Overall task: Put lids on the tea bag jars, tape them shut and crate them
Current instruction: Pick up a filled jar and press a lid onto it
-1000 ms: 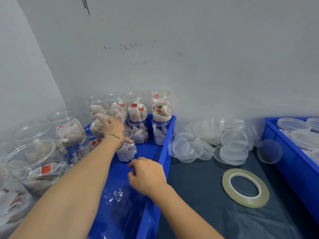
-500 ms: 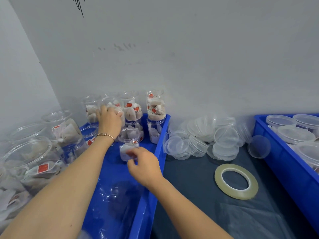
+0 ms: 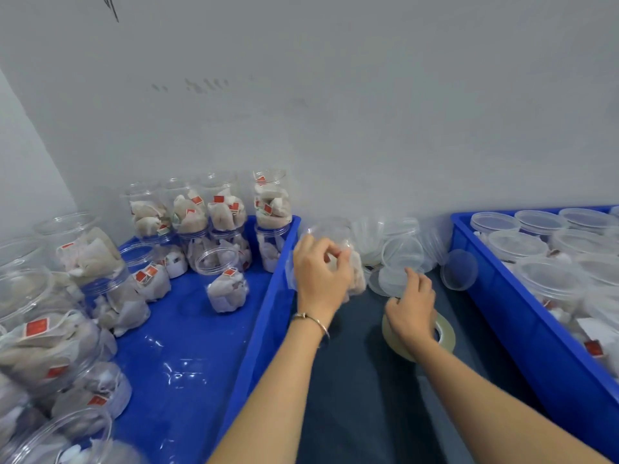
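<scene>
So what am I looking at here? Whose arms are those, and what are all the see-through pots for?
Those arms belong to a person wearing a camera on their head, so you see what they see. The left hand grips a clear jar of tea bags above the dark table. The right hand reaches toward a pile of clear lids, over a roll of tape. On the left, a blue crate holds more open jars of tea bags. On the right, another blue crate holds jars with lids already on.
</scene>
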The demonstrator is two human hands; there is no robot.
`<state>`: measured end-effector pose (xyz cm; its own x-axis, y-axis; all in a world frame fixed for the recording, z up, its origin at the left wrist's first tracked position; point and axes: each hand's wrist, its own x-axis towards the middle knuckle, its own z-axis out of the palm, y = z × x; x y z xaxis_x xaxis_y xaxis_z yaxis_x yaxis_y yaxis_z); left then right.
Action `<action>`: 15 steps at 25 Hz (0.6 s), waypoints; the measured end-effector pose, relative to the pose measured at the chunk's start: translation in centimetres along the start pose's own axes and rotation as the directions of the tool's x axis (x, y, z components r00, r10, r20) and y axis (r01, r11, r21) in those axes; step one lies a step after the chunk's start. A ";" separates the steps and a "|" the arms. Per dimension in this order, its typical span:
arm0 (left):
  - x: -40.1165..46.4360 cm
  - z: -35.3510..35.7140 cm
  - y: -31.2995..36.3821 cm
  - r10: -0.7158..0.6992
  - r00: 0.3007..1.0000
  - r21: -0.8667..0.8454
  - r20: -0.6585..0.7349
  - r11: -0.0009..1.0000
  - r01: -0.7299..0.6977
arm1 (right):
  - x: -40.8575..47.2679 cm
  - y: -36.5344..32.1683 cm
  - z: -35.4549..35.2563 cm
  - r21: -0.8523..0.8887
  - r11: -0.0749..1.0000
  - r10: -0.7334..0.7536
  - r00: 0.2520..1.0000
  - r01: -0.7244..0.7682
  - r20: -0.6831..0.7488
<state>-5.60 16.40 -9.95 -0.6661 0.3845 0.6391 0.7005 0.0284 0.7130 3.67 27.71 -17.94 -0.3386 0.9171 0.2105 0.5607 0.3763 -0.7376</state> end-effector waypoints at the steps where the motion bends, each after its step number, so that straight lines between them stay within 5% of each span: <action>1: -1.4 0.8 0.0 -0.029 0.999 -0.022 0.027 0.999 0.030 | 0.6 1.4 -0.5 -0.129 0.992 -0.002 0.997 0.012 0.082; 4: -5.7 2.2 -0.5 -0.038 0.995 -0.028 0.096 0.999 0.041 | 2.2 3.8 -1.3 -0.277 0.959 -0.006 0.977 0.066 0.213; 9: -9.5 1.8 -2.4 -0.033 0.986 -0.152 0.165 0.987 0.058 | 3.4 5.5 -2.5 -0.296 0.943 -0.152 0.988 0.154 0.028; 12: -10.0 1.9 -2.1 -0.134 0.978 -0.233 0.158 0.958 0.169 | 3.1 4.2 -3.0 0.181 0.980 -0.063 0.994 0.079 -0.092; 15: -9.4 1.7 -2.1 -0.269 0.935 -0.362 0.233 0.868 0.340 | 2.9 0.3 -5.0 0.642 0.764 0.164 0.982 -0.065 -0.095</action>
<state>-0.37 14.30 -18.01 -0.7512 0.5668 0.3384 0.2890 -0.1784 0.9405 6.65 31.12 -14.40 -0.1686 0.9746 0.1472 -0.0345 0.1434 -0.9891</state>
